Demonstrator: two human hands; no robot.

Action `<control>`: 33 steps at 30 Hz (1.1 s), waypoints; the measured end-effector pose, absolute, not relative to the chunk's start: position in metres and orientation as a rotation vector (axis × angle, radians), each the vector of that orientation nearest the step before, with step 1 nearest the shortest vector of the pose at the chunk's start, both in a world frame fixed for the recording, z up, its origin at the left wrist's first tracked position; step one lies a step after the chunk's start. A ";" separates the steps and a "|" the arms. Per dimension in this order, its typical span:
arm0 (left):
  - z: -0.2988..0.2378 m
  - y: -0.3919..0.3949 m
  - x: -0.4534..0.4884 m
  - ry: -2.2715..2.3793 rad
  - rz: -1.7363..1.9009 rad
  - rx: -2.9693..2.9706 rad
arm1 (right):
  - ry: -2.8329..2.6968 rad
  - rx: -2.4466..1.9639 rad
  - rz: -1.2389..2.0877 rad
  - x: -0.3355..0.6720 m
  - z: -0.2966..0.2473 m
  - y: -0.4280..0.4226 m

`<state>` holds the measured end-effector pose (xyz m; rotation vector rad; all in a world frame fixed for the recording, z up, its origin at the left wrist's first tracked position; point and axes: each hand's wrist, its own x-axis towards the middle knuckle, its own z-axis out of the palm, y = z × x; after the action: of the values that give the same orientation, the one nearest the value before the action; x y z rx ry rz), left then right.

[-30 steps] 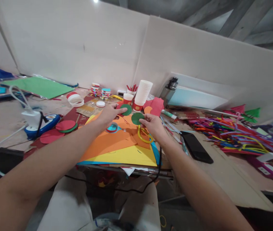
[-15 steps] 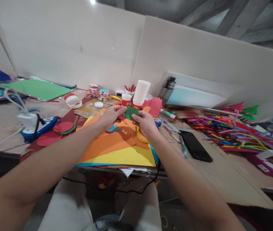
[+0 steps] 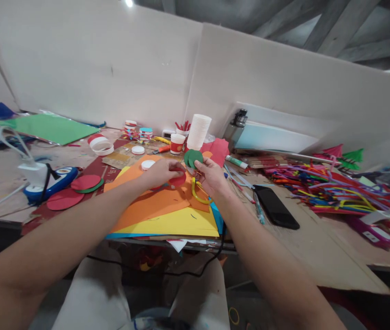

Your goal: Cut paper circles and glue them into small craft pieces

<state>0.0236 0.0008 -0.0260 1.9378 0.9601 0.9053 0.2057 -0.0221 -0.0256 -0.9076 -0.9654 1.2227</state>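
Note:
My right hand is closed on green paper circles, pinched between thumb and fingers and held up above the table. Lower and to the left, my left hand is closed on a red paper circle, which hangs below its fingertips. The two hands are apart. Beneath them lie orange paper sheets over a yellow sheet. Beside my right hand is the yellow handle of what looks like scissors, partly hidden. A white round lid sits just behind my left wrist.
Larger red paper circles lie by a blue power strip on the left. Stacked white paper cups and a red-and-white cup stand behind. At right are a black phone and many pipe cleaners.
My hands have come apart. The left hand has moved down with the red circle, while the right hand keeps the green circles. The white lid behind the left wrist now shows.

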 end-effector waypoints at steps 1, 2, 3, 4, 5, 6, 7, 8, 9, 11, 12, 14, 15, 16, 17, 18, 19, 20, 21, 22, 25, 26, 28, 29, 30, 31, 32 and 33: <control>-0.026 0.000 0.024 0.947 0.844 2.018 | -0.971 -0.914 1.215 0.206 -0.026 -0.022; -0.027 0.000 0.025 0.934 0.791 2.083 | -0.978 -0.923 1.204 0.207 -0.027 -0.021; -0.028 0.000 0.025 0.928 0.762 2.121 | -0.987 -0.933 1.190 0.208 -0.027 -0.021; -0.028 0.000 0.026 0.928 0.764 2.128 | -0.996 -0.945 1.174 0.208 -0.028 -0.020; -0.029 0.001 0.026 0.930 0.799 2.107 | -1.003 -0.958 1.155 0.209 -0.029 -0.020; -0.028 0.001 0.026 0.925 0.855 2.066 | -1.011 -0.971 1.136 0.209 -0.030 -0.019; -0.028 0.001 0.026 0.912 0.922 2.010 | -1.022 -0.983 1.118 0.208 -0.031 -0.019; -0.026 0.000 0.026 0.887 0.979 1.947 | -1.037 -0.992 1.101 0.208 -0.032 -0.018; -0.025 0.000 0.026 0.855 1.019 1.881 | -1.055 -1.001 1.084 0.207 -0.032 -0.018; -0.022 -0.003 0.026 0.794 1.038 1.768 | -1.101 -1.020 1.054 0.204 -0.033 -0.019; -0.021 -0.004 0.026 0.782 1.037 1.724 | -1.124 -1.029 1.041 0.203 -0.033 -0.019; -0.019 -0.006 0.026 0.782 1.037 1.674 | -1.161 -1.046 1.011 0.201 -0.031 -0.020; -0.019 -0.007 0.026 0.791 1.047 1.665 | -1.179 -1.051 0.991 0.200 -0.030 -0.021; -0.019 -0.008 0.026 0.802 1.059 1.659 | -1.195 -1.051 0.967 0.200 -0.029 -0.022; -0.018 -0.009 0.027 0.806 1.074 1.650 | -1.207 -1.047 0.939 0.201 -0.028 -0.023; -0.018 -0.009 0.027 0.798 1.089 1.634 | -1.214 -1.042 0.911 0.201 -0.026 -0.024; -0.018 -0.009 0.027 0.778 1.096 1.613 | -1.219 -1.039 0.886 0.202 -0.025 -0.024; -0.018 -0.010 0.027 0.750 1.095 1.587 | -1.221 -1.039 0.865 0.202 -0.024 -0.025; -0.018 -0.010 0.028 0.718 1.088 1.560 | -1.224 -1.043 0.852 0.203 -0.023 -0.026; -0.019 -0.010 0.028 0.688 1.079 1.535 | -1.231 -1.049 0.849 0.203 -0.022 -0.026; -0.021 -0.007 0.028 0.656 1.085 1.484 | -1.247 -1.050 0.881 0.203 -0.021 -0.028; -0.021 -0.005 0.027 0.665 1.109 1.471 | -1.240 -1.046 0.889 0.203 -0.020 -0.028; -0.022 -0.001 0.025 0.691 1.169 1.438 | -1.213 -1.043 0.892 0.204 -0.019 -0.029; -0.023 0.001 0.024 0.698 1.193 1.418 | -1.203 -1.039 0.892 0.205 -0.018 -0.030; -0.023 0.003 0.023 0.701 1.206 1.400 | -1.198 -1.031 0.896 0.205 -0.018 -0.030; -0.024 0.004 0.023 0.701 1.205 1.388 | -1.201 -1.019 0.907 0.206 -0.017 -0.031; -0.025 0.005 0.023 0.700 1.196 1.384 | -1.207 -1.008 0.919 0.206 -0.017 -0.031; -0.026 0.005 0.023 0.698 1.183 1.386 | -1.216 -0.999 0.928 0.206 -0.018 -0.031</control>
<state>0.0231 0.0050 -0.0256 1.3863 0.6982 1.1828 0.2056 -0.0310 -0.0175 -0.9994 -1.2163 0.9280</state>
